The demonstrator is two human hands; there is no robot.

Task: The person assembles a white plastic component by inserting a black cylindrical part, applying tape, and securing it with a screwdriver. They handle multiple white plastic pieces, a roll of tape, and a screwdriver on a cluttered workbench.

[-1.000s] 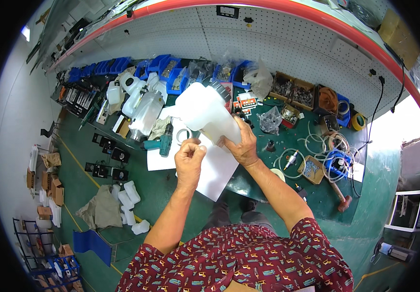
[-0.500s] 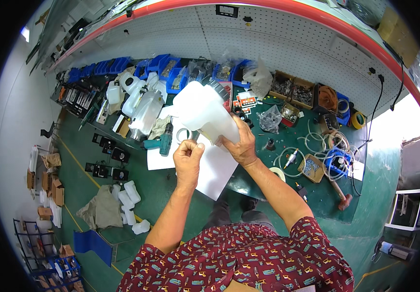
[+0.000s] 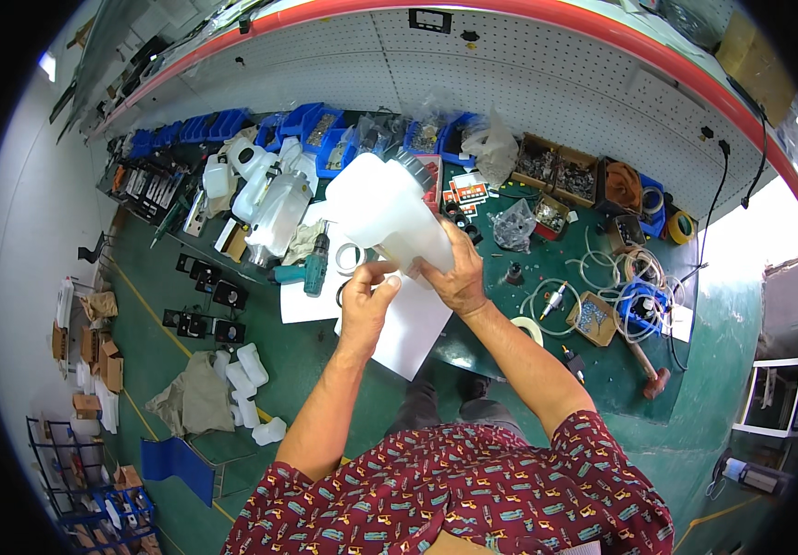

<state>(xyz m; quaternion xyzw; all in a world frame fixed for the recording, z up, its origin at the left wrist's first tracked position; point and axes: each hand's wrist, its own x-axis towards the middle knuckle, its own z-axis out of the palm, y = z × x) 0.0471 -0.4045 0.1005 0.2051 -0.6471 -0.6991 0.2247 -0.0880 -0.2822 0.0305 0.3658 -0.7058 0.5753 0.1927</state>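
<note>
Fingers of the right hand (image 3: 459,277): grasping the near end of one white container (image 3: 389,215), translucent, dark ribbed cap (image 3: 414,170) at its far end, held tilted above the surface (image 3: 616,381). Left hand (image 3: 363,303): just beside the container's near end, fingers bent, thumb raised; whether anything is gripped, cannot tell.

Items placed by the container:
- White paper (image 3: 410,326), beneath and nearer the body.
- Cordless drill (image 3: 315,270), green and black, left.
- Blue bins (image 3: 323,128), several, beyond.
- Clear plastic bag (image 3: 513,226), crumpled, right.
- Small-parts box (image 3: 593,319), cardboard, farther right.
- Hammer (image 3: 655,385), right, well apart.
</note>
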